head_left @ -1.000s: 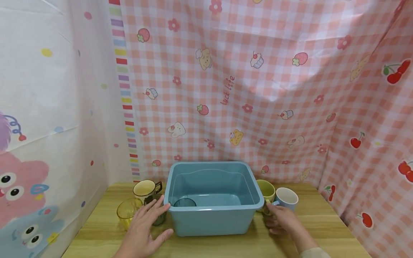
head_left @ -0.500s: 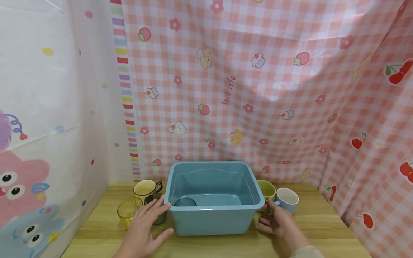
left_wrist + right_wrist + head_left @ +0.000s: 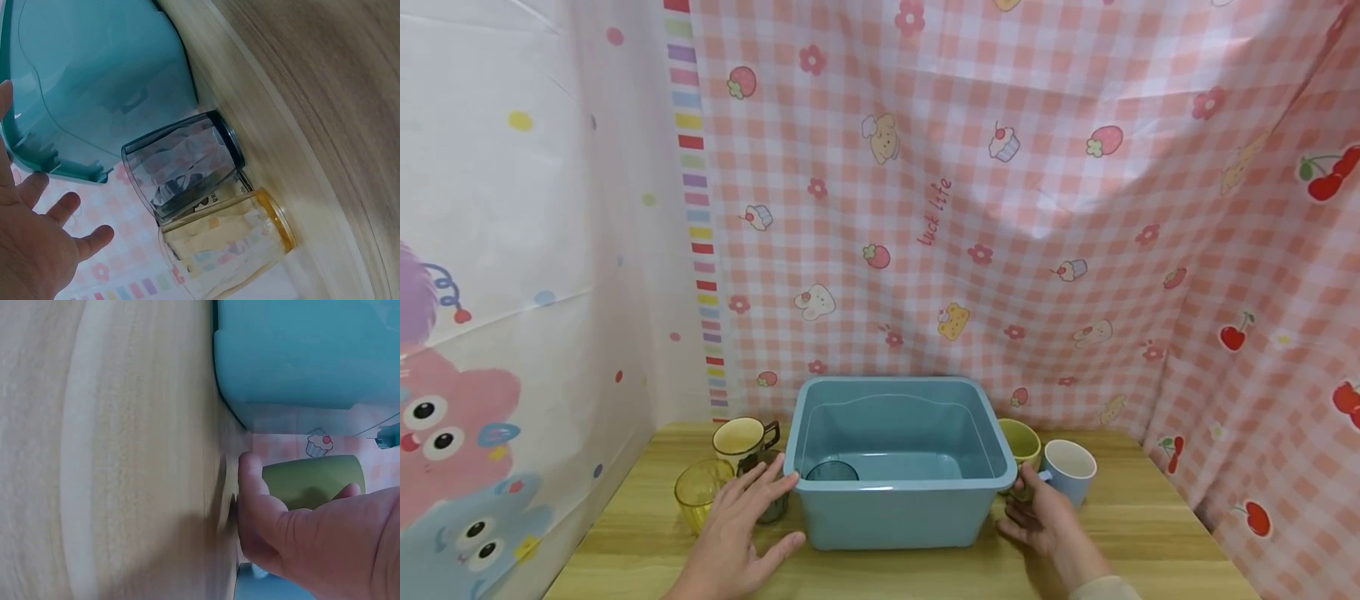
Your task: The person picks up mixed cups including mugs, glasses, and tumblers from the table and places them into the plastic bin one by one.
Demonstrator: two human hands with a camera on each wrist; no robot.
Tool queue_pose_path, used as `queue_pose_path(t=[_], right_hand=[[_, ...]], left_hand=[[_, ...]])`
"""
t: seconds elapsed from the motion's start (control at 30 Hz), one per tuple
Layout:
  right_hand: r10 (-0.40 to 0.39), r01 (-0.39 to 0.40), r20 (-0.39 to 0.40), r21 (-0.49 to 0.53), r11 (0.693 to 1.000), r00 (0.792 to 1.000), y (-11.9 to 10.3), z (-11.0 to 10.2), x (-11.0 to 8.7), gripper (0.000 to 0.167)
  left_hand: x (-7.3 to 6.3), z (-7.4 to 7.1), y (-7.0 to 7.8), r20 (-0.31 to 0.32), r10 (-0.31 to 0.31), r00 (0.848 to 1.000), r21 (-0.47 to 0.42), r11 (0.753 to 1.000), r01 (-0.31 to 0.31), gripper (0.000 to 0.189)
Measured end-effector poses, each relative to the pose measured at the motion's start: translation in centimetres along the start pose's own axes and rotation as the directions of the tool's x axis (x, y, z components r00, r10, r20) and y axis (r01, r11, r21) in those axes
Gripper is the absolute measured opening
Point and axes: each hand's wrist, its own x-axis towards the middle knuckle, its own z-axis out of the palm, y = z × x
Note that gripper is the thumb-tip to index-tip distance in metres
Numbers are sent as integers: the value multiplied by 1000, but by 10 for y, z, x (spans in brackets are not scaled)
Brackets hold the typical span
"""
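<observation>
A blue-green plastic tub (image 3: pixel 895 518) stands on the wooden table with a dark clear glass (image 3: pixel 832 472) inside at its near left. My left hand (image 3: pixel 737 517) has its fingers spread, fingertips at the tub's left rim. Partly behind that hand is a dark grey glass mug (image 3: pixel 187 162). To the right of the tub, my right hand (image 3: pixel 1045 521) grips a green mug (image 3: pixel 1021 442) by its handle, fingers curled low at its near side. The mug stands upright, partly hidden by the tub. Just right of it is a light blue mug (image 3: pixel 1071 479), white inside.
A yellow clear glass (image 3: pixel 698 493) stands at the left. Behind it is a cream mug (image 3: pixel 737 438) with a dark handle. A pink checked cloth (image 3: pixel 925 317) hangs close behind the tub, and a white printed sheet (image 3: pixel 550 250) hangs at the left.
My right hand has shifted slightly left, its fingers moving in around the green mug's handle. The left hand and the tub stay in place.
</observation>
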Motion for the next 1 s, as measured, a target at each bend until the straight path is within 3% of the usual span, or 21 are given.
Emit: queue_pose_path(t=[0.4,0.63,0.87,1.0], right_hand=[[-10,6,59,68,998,998,-19,4,-5,51],[-49,47,56,23,999,997,-33,7,-7,46],[-89,93,117,-33,995,989,-49,10,-10,46],[-99,103,114,-32,994,989,-58,12,-16,46]], left_hand=[[2,-1,0,0,7,1000,6,1000,-7,74],[1,-1,0,-2,10,1000,2,1000,-10,71],[1,0,0,-8,20,1000,5,1000,-20,73],[1,0,0,-12,22,1000,7,1000,-22,73]])
